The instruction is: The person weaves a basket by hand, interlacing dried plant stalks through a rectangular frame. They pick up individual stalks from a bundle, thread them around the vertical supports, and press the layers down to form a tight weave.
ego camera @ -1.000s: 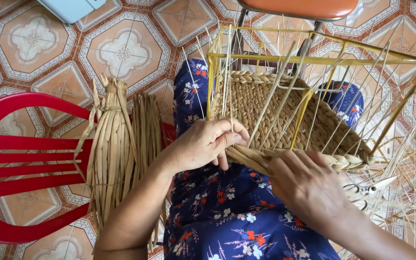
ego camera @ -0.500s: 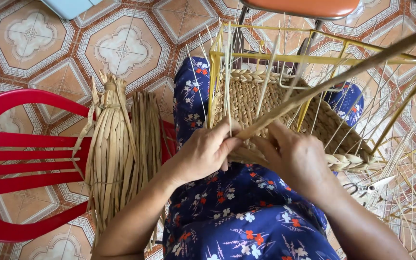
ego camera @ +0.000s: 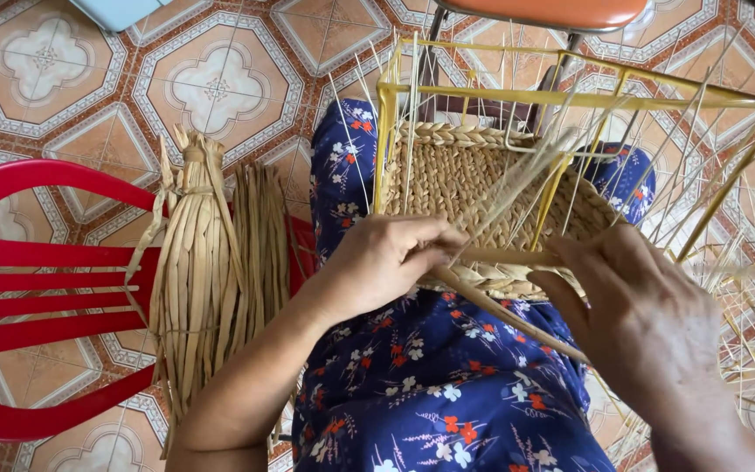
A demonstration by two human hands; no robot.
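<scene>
A half-woven straw basket point(ego camera: 469, 183) sits inside a yellow wire frame point(ego camera: 570, 94) resting on my lap, over a blue flowered dress point(ego camera: 430, 385). My left hand point(ego camera: 386, 262) pinches a pale straw strand point(ego camera: 500, 258) at the basket's near rim. My right hand point(ego camera: 635, 315) grips the same strand a little to the right and lies over another strand that slants down across my lap. Thin upright stakes stick out of the weave all round.
A tied bundle of dried straw point(ego camera: 207, 280) lies on a red plastic chair point(ego camera: 37, 288) at my left. An orange chair seat point(ego camera: 552, 13) stands beyond the frame. Loose thin straws point(ego camera: 753, 332) spread at the right. Patterned floor tiles point(ego camera: 211, 83) surround everything.
My right hand rose from the basket's near rim and drew a strand out to the right. The long strand that swung up across the frame is now down near the rim.
</scene>
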